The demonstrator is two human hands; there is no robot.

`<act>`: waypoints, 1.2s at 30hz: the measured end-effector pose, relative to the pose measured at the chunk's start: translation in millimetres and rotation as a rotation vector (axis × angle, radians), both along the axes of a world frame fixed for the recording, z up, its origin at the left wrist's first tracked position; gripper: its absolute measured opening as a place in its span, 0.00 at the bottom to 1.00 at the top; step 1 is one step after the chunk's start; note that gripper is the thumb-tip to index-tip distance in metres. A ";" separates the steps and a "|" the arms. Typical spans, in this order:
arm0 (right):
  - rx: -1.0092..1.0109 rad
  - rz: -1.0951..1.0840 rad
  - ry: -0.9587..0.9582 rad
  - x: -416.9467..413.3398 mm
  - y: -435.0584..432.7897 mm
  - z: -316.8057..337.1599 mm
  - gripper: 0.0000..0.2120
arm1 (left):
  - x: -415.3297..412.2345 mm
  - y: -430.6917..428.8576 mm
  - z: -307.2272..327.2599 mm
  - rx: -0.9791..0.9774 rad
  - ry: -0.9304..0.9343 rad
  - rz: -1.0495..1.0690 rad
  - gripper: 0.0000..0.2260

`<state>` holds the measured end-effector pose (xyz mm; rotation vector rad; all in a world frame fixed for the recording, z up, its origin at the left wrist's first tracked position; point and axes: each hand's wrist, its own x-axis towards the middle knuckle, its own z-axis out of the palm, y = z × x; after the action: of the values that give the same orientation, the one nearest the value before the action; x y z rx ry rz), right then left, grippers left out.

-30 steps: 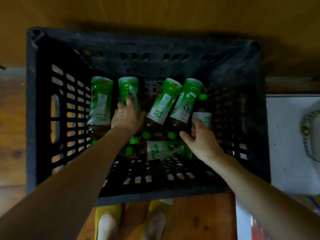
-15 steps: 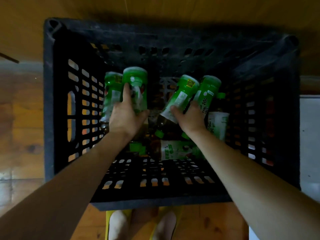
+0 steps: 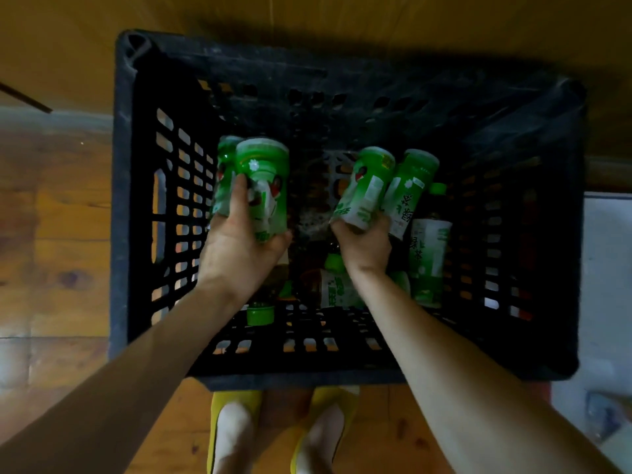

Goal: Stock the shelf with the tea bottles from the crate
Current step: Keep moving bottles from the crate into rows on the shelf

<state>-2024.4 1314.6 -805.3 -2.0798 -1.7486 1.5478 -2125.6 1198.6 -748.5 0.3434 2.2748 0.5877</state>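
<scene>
Black plastic crate (image 3: pixel 120 234) is sitting on the wooden floor (image 3: pixel 51 268), enclosing both grips. Left hand (image 3: pixel 239 248) is clasping one tea bottle (image 3: pixel 265 172), fingers curled round its label. Right hand (image 3: pixel 364 244) is gripping a second tea bottle (image 3: pixel 367 186). Further bottles (image 3: pixel 429 261) are lying just right of and below the right grip, apparently loose.

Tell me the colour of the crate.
Black, with slotted walls and floor. The crate shows best in the head view, the only one.
</scene>
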 end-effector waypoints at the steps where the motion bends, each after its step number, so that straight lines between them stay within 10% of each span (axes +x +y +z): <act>1: -0.015 -0.043 0.015 3.9 2.1 14.4 0.26 | 2.7 -0.3 10.2 0.000 0.005 0.000 0.42; 11: -0.082 -0.146 0.177 65.1 -6.8 246.9 0.12 | 26.9 -12.0 203.2 0.165 -0.119 0.017 0.40; 25: 0.421 -0.083 0.185 167.0 -1.6 671.3 0.23 | 47.6 18.7 573.6 0.620 -0.031 -0.191 0.36; 36: 0.883 -0.226 0.145 296.5 -66.7 902.4 0.17 | 139.4 54.6 748.7 0.939 -0.162 -0.438 0.39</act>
<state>-1727.9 1247.9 97.1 -1.5786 -1.6280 0.6393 -1986.3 1253.2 0.2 1.1537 1.5552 1.3513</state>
